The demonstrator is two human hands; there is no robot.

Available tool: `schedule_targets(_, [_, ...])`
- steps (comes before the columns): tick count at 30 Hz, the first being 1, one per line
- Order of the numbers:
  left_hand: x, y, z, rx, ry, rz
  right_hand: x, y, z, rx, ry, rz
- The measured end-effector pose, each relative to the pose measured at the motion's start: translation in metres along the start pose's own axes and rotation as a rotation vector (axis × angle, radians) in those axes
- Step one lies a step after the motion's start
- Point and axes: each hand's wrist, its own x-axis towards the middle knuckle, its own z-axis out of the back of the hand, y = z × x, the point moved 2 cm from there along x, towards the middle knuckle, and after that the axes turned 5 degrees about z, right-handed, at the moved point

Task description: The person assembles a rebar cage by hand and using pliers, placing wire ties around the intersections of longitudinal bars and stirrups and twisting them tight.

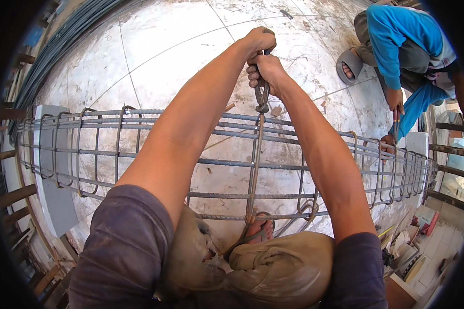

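Both my fists are stacked over the far side of a long rebar cage (pixel 225 163). My left hand (pixel 261 40) is closed round the top of a dark metal tool that looks like pincers (pixel 262 97). Just below it, my right hand (pixel 267 73) is wrapped round the same tool. Its lower end touches the top of a brownish stirrup (pixel 256 154), where the stirrup meets the far long bars. Whether any tie wire is in the jaws, I cannot make out. My sandalled foot (pixel 260 230) is on the floor at the cage's near side.
At the right, a crouching co-worker in blue sleeves (pixel 397 41) holds red-handled pincers (pixel 396 126) at the cage. A grey block (pixel 54 170) stands under its left end. Bundled bars (pixel 62 41) lie far left; assorted items (pixel 407 252) lie lower right.
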Motion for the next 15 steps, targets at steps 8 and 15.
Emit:
schedule_targets(8, [-0.039, -0.073, 0.014, -0.074, -0.352, -0.017, -0.024, 0.031, -0.027, -0.729, -0.364, 0.342])
schedule_targets(15, [-0.116, -0.112, 0.03, -0.076, -0.333, -0.336, -0.083, 0.053, -0.052, -0.839, -0.448, 0.589])
